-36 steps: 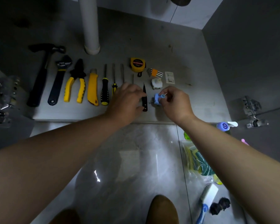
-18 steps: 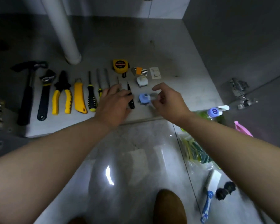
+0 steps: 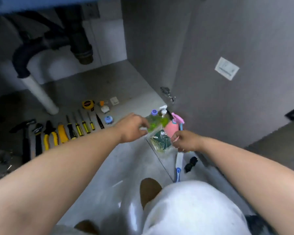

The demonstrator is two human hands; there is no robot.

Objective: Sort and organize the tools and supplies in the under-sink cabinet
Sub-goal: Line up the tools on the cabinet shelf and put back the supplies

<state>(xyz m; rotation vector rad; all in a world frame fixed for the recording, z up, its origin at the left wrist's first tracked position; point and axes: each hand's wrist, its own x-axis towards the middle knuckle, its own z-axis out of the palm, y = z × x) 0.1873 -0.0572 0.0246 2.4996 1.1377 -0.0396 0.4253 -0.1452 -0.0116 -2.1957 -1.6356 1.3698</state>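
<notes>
Along the left of the grey cabinet floor point(image 3: 129, 85), beside the white plastic drain pipe point(image 3: 41, 95), your hard tools lie in a neat rank. First comes the black-headed hammer point(image 3: 26, 134), then the black adjustable wrench point(image 3: 37, 139), yellow-handled pliers point(image 3: 49, 135) and yellow utility knife point(image 3: 62, 133). A run of slim yellow-and-black screwdrivers point(image 3: 79, 127) follows. Behind them sit the yellow tape measure point(image 3: 88, 104) and a small blue roll point(image 3: 108, 119) (tape, I'd guess). That steel-and-rubber lot looks sorted, so I judge the step in hand is the soft supplies out on the glossy tile floor point(image 3: 119, 167).

Your left hand point(image 3: 133, 127) has its grip pinched on the left corner of the clear plastic bag point(image 3: 160, 141), a crinkly, limp pouch with dark green scouring pads inside. The bag sits over the tile in front of the cabinet's right end. It is just beside the translucent green bottle with the purple cap point(image 3: 154, 118) and the pink plastic spray bottle point(image 3: 174, 127). Whether it is off the tile yet, I cannot tell. Your right hand point(image 3: 185, 140) has fingers curled at the bag's right edge. It looks clamped on the film, though blur makes that less sure.

The next move, as I read it, is to lift with both corners taut and carry the bag onto the right part of the cabinet floor. The film is slick and sags, so keep it level. Otherwise the pads may slump to one end and drag on the tall, tippy bottles. Further right, a white-and-blue brush point(image 3: 178, 164) and a small black lumpy object point(image 3: 190, 164) lie on the tile.
</notes>
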